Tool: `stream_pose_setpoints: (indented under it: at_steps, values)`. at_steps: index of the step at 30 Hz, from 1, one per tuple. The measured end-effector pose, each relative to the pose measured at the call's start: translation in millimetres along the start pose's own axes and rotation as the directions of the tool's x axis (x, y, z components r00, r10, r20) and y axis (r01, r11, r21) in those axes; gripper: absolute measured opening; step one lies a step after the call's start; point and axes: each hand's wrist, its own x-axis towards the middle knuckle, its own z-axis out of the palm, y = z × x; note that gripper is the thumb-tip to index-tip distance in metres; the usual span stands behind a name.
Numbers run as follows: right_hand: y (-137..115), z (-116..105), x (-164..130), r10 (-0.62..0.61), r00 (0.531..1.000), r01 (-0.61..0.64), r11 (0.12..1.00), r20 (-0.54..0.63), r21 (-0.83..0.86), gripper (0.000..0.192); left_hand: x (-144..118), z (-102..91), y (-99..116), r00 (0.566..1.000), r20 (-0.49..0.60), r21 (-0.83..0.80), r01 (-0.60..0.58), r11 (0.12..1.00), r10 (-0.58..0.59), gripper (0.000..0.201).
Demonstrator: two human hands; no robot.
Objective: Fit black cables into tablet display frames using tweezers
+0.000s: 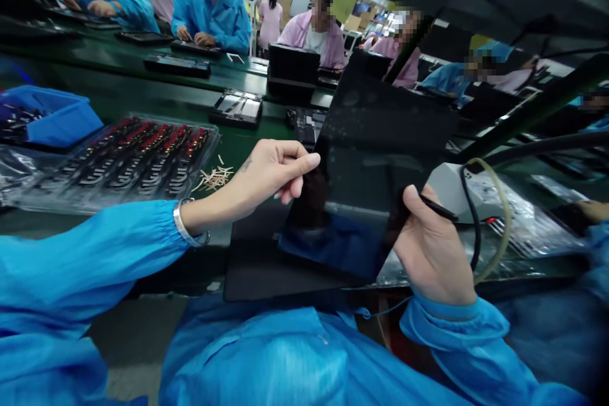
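Black screen: tilted between your two hands, above a black flat piece.
Left hand: your thumb and forefinger meet at its left edge; whether they pinch it, I cannot tell.
Right hand: you grasp its right edge; a dark stick is at your fingers.
Bench: pale strips lie beside a clear tray.

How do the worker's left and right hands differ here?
The left hand is curled, its thumb tip at the dark panel's left edge; the right hand is more open, holding the panel's right side. A silvery bracelet circles the left hand's wrist; the right hand's shows none. Both hands come out of blue sleeves.
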Motion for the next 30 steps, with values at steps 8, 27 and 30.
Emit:
stream_pose_setpoints:
  at_steps: [8,27,30]
  values:
    - [7.5,-5.2,1.5,0.215,0.975,-0.213,0.976,0.057,-0.043,0.023,3.9,-3.4,-23.3,0.982,0.021,-0.162,0.189,0.969,-0.188,0.052]
    - [31.2,-27.9,20.2,-0.048,0.965,0.109,0.968,0.258,-0.228,0.028,13.8,-5.5,-37.4,0.979,0.031,-0.14,0.203,0.969,-0.2,0.05]
    - [32.4,-28.2,20.8,-0.111,0.941,0.2,0.944,0.319,-0.262,0.03,15.3,-4.7,-34.6,0.976,0.032,-0.144,0.216,0.966,-0.214,0.049]
